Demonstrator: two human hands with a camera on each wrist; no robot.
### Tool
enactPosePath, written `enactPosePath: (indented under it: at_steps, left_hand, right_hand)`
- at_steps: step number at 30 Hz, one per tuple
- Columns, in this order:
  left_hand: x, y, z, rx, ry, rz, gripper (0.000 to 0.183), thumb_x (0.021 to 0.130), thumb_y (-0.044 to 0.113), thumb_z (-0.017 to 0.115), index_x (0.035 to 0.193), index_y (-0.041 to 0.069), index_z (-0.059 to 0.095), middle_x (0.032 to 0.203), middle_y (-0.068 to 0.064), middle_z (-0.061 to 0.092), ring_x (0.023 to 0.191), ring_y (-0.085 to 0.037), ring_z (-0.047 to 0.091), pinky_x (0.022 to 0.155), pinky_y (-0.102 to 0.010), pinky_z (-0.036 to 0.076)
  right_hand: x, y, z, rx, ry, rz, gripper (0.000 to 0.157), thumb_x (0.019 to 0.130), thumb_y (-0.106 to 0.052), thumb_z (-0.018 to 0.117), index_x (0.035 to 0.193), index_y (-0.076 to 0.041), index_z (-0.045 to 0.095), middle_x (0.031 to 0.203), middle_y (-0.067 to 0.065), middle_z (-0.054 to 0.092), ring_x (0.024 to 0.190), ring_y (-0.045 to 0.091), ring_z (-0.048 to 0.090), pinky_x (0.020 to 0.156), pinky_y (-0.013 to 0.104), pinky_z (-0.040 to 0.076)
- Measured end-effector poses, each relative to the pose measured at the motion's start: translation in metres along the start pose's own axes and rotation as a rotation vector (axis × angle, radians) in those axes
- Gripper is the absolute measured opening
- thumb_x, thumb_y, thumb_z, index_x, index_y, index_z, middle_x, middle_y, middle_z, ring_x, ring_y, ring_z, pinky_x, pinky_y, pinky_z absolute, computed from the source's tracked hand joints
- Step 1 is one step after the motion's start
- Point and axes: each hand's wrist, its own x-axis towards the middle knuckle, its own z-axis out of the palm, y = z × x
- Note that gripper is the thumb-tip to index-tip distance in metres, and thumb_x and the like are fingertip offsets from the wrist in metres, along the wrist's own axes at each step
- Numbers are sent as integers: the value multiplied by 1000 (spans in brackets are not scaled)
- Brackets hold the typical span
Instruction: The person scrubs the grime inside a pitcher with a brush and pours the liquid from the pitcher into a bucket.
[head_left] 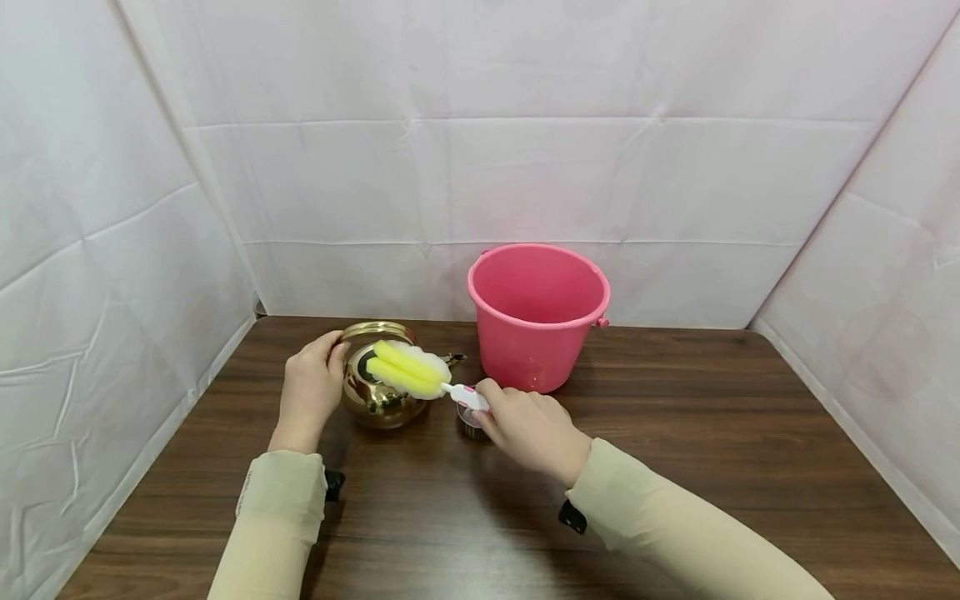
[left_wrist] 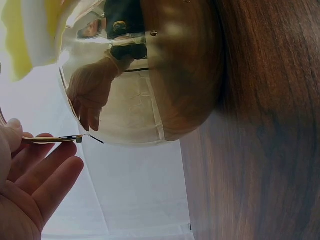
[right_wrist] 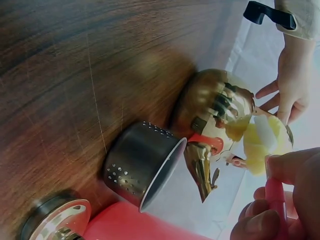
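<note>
A shiny gold kettle stands on the table at the left, its spout pointing right. My left hand holds the kettle's handle between thumb and fingers. My right hand grips the white and pink handle of a sponge brush. Its yellow and white sponge head hangs over the kettle's top, across the round opening, and shows whole, outside the kettle. Near my right hand, a perforated metal strainer stands on the table. A gold kettle lid lies beside it, hidden in the head view.
Behind the strainer, a pink bucket stands toward the back of the dark wooden table. White cloth walls enclose the table at the back and both sides.
</note>
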Motion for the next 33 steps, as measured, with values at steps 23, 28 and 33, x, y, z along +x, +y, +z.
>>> enactPosePath:
  at_steps: [23,28,33]
  left_hand:
    - [-1,-1,4,14,36,31,27,96,12,54,111,-9,63,105,-29,65,97,-43,63,82,-51,53]
    - [-1,-2,4,15,15,18,24,94,5,56,111,-10,62,106,-30,65,98,-44,63,83,-52,52]
    - [0,-1,5,8,21,32,24,94,5,57,111,-10,62,105,-30,65,96,-44,64,81,-53,53]
  right_hand:
    - [24,-21,-21,-312,59,-82,23,89,-29,64,88,-10,50,61,3,49,46,19,48,36,28,35]
    - [33,-28,-34,-393,32,-105,21,86,-25,68,90,-10,55,64,4,54,49,21,53,38,32,43]
    - [41,-33,-48,-456,-19,-132,27,74,-20,75,89,-9,56,69,5,57,50,22,54,40,34,46]
